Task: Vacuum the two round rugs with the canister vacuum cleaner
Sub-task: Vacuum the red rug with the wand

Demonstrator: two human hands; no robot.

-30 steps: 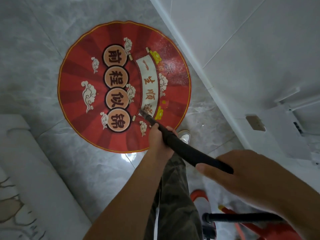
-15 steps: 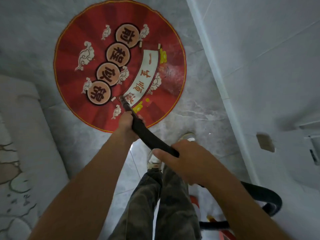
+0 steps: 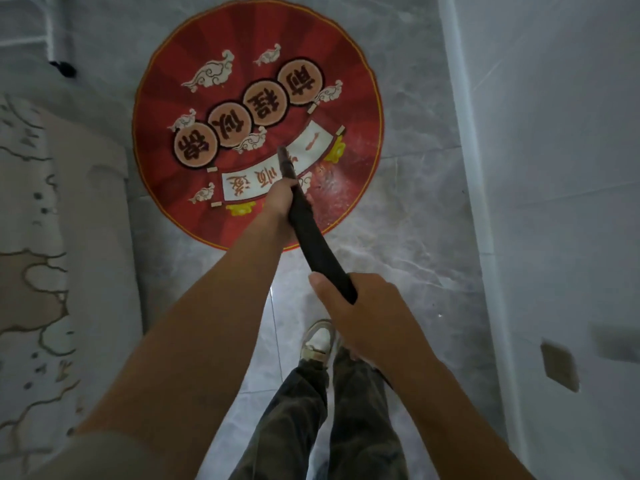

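The black vacuum hose (image 3: pixel 313 242), seemingly light and slightly bendy, points its tip at the middle of the thin, flat-piled red round rug (image 3: pixel 242 60), with the left hand (image 3: pixel 280 199) curled round it above the rug's near part and the right hand (image 3: pixel 360 317) wrapped round it just beyond the rug's near edge.

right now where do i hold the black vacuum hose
Two-handed, from above: left grip low on the black curved vacuum hose near its tip to steer, right grip higher up, since it slants down toward the round red rug.
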